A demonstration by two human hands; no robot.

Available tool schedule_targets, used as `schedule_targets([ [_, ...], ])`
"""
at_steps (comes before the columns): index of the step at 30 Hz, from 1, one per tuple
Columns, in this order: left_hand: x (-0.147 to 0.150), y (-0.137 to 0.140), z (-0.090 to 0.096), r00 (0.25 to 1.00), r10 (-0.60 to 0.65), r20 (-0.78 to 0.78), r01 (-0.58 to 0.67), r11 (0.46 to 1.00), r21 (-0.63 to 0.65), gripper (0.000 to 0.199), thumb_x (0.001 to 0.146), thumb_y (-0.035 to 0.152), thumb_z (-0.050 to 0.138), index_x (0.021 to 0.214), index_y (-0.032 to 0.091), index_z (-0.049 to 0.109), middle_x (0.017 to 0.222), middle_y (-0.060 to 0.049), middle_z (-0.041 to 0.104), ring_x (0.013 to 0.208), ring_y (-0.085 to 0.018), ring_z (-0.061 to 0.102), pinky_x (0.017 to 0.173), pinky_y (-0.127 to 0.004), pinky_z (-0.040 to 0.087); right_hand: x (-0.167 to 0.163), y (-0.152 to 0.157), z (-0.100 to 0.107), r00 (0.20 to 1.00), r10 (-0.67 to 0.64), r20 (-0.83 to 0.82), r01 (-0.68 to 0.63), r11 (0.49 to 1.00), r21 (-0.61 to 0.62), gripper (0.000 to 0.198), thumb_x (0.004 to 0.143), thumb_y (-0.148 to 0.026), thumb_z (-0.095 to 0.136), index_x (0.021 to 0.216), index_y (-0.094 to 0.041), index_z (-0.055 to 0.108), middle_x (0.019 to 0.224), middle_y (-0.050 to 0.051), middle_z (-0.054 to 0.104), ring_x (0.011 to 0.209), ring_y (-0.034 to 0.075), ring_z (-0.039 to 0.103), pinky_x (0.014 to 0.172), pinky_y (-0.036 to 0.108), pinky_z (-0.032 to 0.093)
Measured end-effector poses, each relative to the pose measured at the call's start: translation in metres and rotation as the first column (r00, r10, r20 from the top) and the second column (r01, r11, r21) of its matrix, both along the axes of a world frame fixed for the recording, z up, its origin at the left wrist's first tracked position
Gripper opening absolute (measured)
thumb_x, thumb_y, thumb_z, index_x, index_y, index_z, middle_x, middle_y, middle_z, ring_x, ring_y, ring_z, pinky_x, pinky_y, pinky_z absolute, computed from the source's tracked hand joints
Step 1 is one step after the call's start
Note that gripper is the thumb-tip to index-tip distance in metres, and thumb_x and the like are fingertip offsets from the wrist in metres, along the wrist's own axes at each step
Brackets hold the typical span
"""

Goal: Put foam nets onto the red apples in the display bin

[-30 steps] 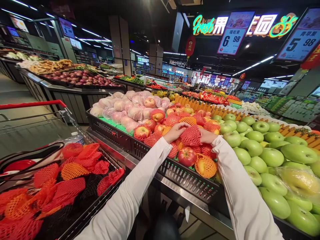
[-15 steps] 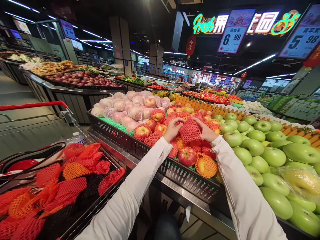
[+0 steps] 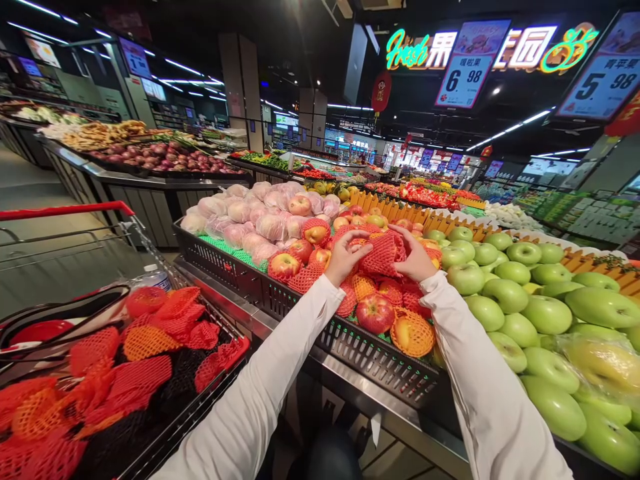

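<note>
A red foam net sleeve [image 3: 384, 253] is between my two hands, over the apple pile; whether an apple is inside it I cannot make out. My left hand [image 3: 346, 259] pinches its left side with thumb and fingers. On the other side, my right hand [image 3: 416, 259] has its fingers at the top and its thumb lower on the net. Just below lie a bare red apple [image 3: 375, 313] and a fruit in an orange foam net [image 3: 412, 331]. They sit in a black plastic crate [image 3: 373, 360] with other netted red apples.
Pale plastic-wrapped fruits [image 3: 260, 213] fill the crate's left part. Green apples [image 3: 525, 300] are heaped to the right. At lower left, a shopping cart with a red handle [image 3: 65, 211] stands beside a black basket [image 3: 190, 387] of loose red and orange foam nets [image 3: 145, 377].
The red net has turned and tilted between my hands, its end now facing right. My fingers have shifted on it, the right hand's higher. The surroundings stay the same.
</note>
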State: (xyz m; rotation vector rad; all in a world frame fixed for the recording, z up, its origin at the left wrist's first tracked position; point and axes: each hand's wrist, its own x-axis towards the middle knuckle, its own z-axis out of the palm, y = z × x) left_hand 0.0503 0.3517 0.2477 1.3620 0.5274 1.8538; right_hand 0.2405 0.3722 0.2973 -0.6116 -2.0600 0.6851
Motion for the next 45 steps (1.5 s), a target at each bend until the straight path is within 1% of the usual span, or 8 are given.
schedule_targets([
  [5,-0.003,0.004,-0.002,0.996,0.088,-0.029,-0.087,0.996,0.034,0.038,0.071,0.047,0.080,0.089,0.017,0.067,0.095,-0.005,0.068,0.091,-0.016,0.063,0.087,-0.029,0.048,0.000,-0.005,0.005,0.991,-0.111,-0.070,0.114,0.992,0.052,0.092,0.054,-0.043,0.089,0.135,-0.020,0.053,0.146,0.013,0.050,0.134,0.031,0.049,0.117,0.046,0.036],
  [14,-0.002,0.006,-0.004,0.997,0.076,0.001,-0.076,0.997,-0.007,0.038,0.068,0.047,0.082,0.087,0.017,0.069,0.094,-0.003,0.069,0.086,-0.014,0.063,0.083,-0.027,0.049,-0.002,-0.013,0.006,0.988,0.156,0.014,-0.154,0.985,-0.072,0.078,0.057,-0.041,0.089,0.128,-0.025,0.060,0.140,0.008,0.058,0.134,0.030,0.051,0.114,0.047,0.040],
  [20,0.000,0.001,-0.005,0.980,-0.174,-0.097,0.158,0.975,-0.155,0.056,0.075,0.067,0.067,0.107,0.020,0.069,0.114,-0.008,0.069,0.102,-0.023,0.064,0.078,-0.031,0.053,-0.002,-0.004,0.002,0.988,-0.108,-0.109,0.088,0.981,-0.170,0.074,0.049,-0.046,0.091,0.115,-0.021,0.066,0.123,0.009,0.068,0.121,0.032,0.060,0.111,0.050,0.043],
  [24,0.005,0.000,-0.007,0.924,-0.282,-0.259,0.253,0.957,-0.140,0.089,0.055,0.045,0.091,0.132,0.023,0.053,0.142,-0.012,0.054,0.125,-0.031,0.055,0.097,-0.041,0.051,-0.003,-0.002,-0.001,0.965,-0.188,-0.182,0.141,0.960,-0.242,0.071,0.056,-0.056,0.085,0.115,-0.021,0.066,0.118,0.009,0.069,0.113,0.031,0.064,0.105,0.048,0.048],
  [27,0.007,0.002,-0.010,0.913,-0.257,-0.317,0.235,0.966,-0.109,0.095,0.054,0.038,0.092,0.136,0.021,0.047,0.144,-0.015,0.051,0.130,-0.032,0.052,0.106,-0.047,0.046,-0.007,-0.005,-0.002,0.985,-0.141,-0.101,0.115,0.966,-0.230,0.072,0.058,-0.059,0.083,0.117,-0.021,0.065,0.119,0.008,0.070,0.113,0.030,0.063,0.106,0.047,0.047],
  [33,0.001,0.001,-0.010,0.824,0.055,-0.564,-0.024,0.998,0.062,0.086,0.051,0.035,0.093,0.125,0.016,0.053,0.124,-0.014,0.064,0.118,-0.032,0.059,0.106,-0.048,0.045,-0.009,-0.005,-0.003,0.994,0.074,0.083,-0.059,0.984,-0.166,0.080,0.061,-0.067,0.078,0.125,-0.022,0.062,0.130,0.009,0.065,0.124,0.031,0.058,0.113,0.048,0.040],
  [40,0.001,0.004,-0.009,0.884,-0.071,-0.462,0.117,0.990,0.073,0.091,0.066,0.048,0.083,0.141,0.014,0.044,0.144,-0.019,0.052,0.134,-0.034,0.049,0.114,-0.049,0.036,0.000,-0.002,0.002,0.996,-0.011,0.085,0.010,1.000,0.019,0.099,0.051,-0.062,0.087,0.135,-0.024,0.052,0.145,0.013,0.050,0.137,0.033,0.045,0.118,0.049,0.032],
  [45,0.000,0.006,-0.011,0.864,-0.050,-0.501,0.096,0.993,0.066,0.097,0.060,0.052,0.086,0.139,0.014,0.047,0.140,-0.019,0.055,0.131,-0.036,0.051,0.112,-0.051,0.038,-0.004,-0.010,0.006,0.990,0.019,0.141,-0.028,0.998,0.059,0.094,0.046,-0.054,0.092,0.128,-0.022,0.058,0.137,0.012,0.058,0.131,0.032,0.052,0.117,0.048,0.034],
])
